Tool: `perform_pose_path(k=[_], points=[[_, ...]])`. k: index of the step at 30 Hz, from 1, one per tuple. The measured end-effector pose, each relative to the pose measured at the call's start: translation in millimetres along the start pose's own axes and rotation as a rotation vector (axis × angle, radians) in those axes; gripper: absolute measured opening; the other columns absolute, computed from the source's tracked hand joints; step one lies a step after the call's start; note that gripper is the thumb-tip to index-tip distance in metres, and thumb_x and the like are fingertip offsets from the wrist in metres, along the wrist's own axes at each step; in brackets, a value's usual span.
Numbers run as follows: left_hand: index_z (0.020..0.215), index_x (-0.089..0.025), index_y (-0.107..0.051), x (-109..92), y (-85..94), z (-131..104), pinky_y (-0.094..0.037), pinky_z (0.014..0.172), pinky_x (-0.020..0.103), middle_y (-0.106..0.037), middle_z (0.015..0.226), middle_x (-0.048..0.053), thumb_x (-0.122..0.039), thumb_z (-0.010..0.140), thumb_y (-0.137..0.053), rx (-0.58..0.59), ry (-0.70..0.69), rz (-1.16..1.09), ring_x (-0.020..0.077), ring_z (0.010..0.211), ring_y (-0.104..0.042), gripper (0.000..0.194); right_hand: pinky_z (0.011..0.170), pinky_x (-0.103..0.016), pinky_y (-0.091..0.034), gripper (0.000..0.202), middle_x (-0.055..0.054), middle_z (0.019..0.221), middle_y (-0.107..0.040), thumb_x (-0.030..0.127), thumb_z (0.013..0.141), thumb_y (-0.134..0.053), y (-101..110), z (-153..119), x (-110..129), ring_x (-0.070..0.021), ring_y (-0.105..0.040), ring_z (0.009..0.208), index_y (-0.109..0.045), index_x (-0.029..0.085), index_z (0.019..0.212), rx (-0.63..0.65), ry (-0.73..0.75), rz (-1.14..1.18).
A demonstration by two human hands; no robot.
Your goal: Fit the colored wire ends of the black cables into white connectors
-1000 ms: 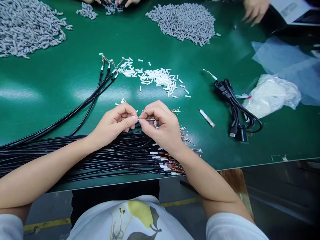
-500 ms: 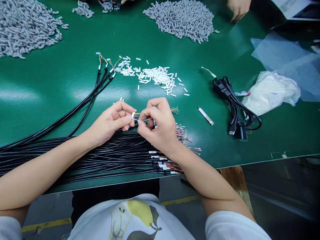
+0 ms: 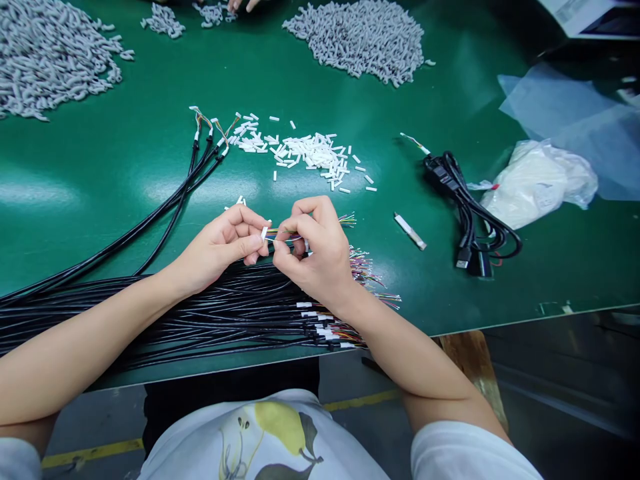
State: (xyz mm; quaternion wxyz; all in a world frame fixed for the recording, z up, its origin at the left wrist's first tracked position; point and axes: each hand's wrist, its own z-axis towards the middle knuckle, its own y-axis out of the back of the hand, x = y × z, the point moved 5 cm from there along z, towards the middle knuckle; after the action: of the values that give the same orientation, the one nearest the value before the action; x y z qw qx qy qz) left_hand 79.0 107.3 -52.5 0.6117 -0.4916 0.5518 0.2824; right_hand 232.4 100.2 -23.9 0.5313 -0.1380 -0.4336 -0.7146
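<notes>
Between the thumb and fingers of my left hand (image 3: 233, 240) is a small white connector housing (image 3: 264, 233). My right hand (image 3: 315, 247) pinches a thin wire (image 3: 271, 239) that runs to the connector; other coloured wires pass behind its fingers. Under both hands lies a thick bundle of black cables (image 3: 200, 313), with stripped coloured wire ends (image 3: 367, 267) fanning out at the right and white labels or sleeves (image 3: 325, 331) near them. Beyond my hands is a loose pile of white connector housings (image 3: 320, 152). Several cables with white connectors on their ends (image 3: 200, 150) lie to the far left.
Heaps of grey parts (image 3: 360, 40) lie across the green table (image 3: 165, 80), and another person's hand (image 3: 244, 5) is at the far edge. To the right are a white-handled cutter (image 3: 410, 232), a coiled black cable (image 3: 457, 207), a plastic bag (image 3: 543, 183) and clear sheets (image 3: 570, 120).
Both of my hands keep nearly the same pose at the connector and wire. A co-worker's hand at the upper right has left the view; another hand at the top shows more.
</notes>
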Motion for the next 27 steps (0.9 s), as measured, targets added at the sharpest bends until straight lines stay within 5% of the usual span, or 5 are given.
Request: perform_pose_path(k=[15,20,27], points=[[0.092,-0.017,-0.061,1.8,-2.5,0.3,-0.048,0.056,0.018,-0.072,0.071,-0.001,-0.023,0.082,-0.081,0.038,0.012,-0.029,0.0069,0.057,-0.06,0.023,0.056,-0.025,-0.043,0.009,-0.001,0.094,-0.049,0.013,0.086,-0.062,-5.6,-3.3,-3.7,-0.0064,-0.039,0.062,-0.058,0.02,0.081,0.028,-0.011,0.046],[0.101,-0.017,-0.065,-2.5,0.6,1.9,-0.046,0.056,0.016,-0.069,0.071,-0.002,-0.022,0.083,-0.079,-0.02,-0.025,-0.049,0.006,0.058,-0.056,0.023,0.054,-0.023,-0.046,0.008,-0.002,0.103,-0.056,0.018,0.092,-0.063,2.5,-0.7,-10.5,-0.0094,-0.054,0.074,-0.06,0.023,0.098,-0.022,-0.153,0.267],[0.102,-0.017,-0.066,-5.9,3.7,1.7,-0.049,0.06,0.017,-0.068,0.075,-0.002,-0.021,0.087,-0.074,-0.062,-0.101,0.041,0.007,0.063,-0.058,0.018,0.056,-0.025,-0.044,0.009,0.0,0.096,-0.054,0.014,0.089,-0.064,1.2,-0.8,-8.7,-0.007,-0.047,0.065,-0.063,0.021,0.084,0.031,-0.11,0.205]])
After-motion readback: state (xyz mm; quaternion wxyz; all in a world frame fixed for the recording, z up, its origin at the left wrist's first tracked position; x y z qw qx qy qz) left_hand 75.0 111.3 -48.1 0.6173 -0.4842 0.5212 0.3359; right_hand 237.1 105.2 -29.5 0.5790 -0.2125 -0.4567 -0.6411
